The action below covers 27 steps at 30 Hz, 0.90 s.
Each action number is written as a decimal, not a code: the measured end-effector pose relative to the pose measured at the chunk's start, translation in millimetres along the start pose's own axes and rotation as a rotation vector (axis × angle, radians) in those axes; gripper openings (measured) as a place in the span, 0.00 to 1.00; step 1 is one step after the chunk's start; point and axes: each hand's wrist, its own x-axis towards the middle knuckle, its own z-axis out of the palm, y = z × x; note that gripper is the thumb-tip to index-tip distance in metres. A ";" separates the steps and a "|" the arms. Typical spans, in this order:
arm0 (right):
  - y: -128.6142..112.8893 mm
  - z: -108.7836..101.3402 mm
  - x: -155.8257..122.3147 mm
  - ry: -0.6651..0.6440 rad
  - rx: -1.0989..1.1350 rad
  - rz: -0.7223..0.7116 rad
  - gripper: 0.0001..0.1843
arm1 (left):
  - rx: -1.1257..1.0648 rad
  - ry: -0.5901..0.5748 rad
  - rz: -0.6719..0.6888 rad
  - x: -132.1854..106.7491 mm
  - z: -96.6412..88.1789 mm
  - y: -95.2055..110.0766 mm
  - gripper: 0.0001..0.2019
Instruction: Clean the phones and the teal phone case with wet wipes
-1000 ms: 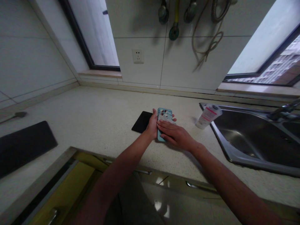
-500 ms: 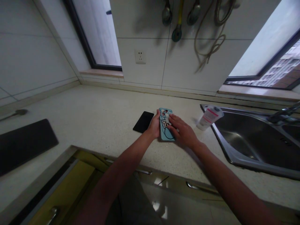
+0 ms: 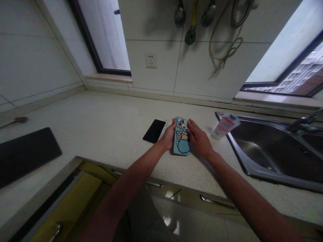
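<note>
A light-blue phone case [image 3: 181,143] with a cartoon figure stands out between my two hands, its printed back facing up and its camera cutouts at the far end. My left hand [image 3: 168,136] grips its left edge, with the thumb along the side. Against the right edge press the fingers of my right hand [image 3: 198,138]. Whether a phone is inside the case I cannot tell. Just left of my left hand, a black phone [image 3: 154,131] lies flat on the pale speckled countertop [image 3: 113,124].
To the right, a clear plastic cup [image 3: 225,126] with pink print leans by the rim of a steel sink [image 3: 254,144]. A large dark flat panel [image 3: 27,154] lies at the left. Below the counter edge are drawer handles [image 3: 155,184]. A wall socket [image 3: 150,61] is behind.
My right hand has slid off the printed back to the right edge of the phone case, uncovering the cartoon. The case has shifted slightly right and nearer to me.
</note>
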 end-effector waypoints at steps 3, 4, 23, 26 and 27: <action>0.0 -1.8 0.1 0.042 0.064 0.015 0.27 | 0.046 -0.018 0.000 -2.2 0.2 0.2 0.32; 0.4 -2.5 0.2 0.056 0.079 0.020 0.26 | 0.067 -0.020 -0.011 -2.6 -0.2 0.2 0.33; -19.3 -10.6 2.7 0.256 0.190 -0.107 0.13 | 0.067 -0.072 -0.052 -0.6 -6.5 1.7 0.33; -16.0 -8.8 2.6 0.251 0.202 -0.134 0.12 | 0.052 -0.053 -0.058 -2.3 -1.4 1.7 0.33; -15.1 -8.4 2.6 0.251 0.196 -0.146 0.12 | 0.046 -0.048 -0.060 -3.2 0.6 1.9 0.33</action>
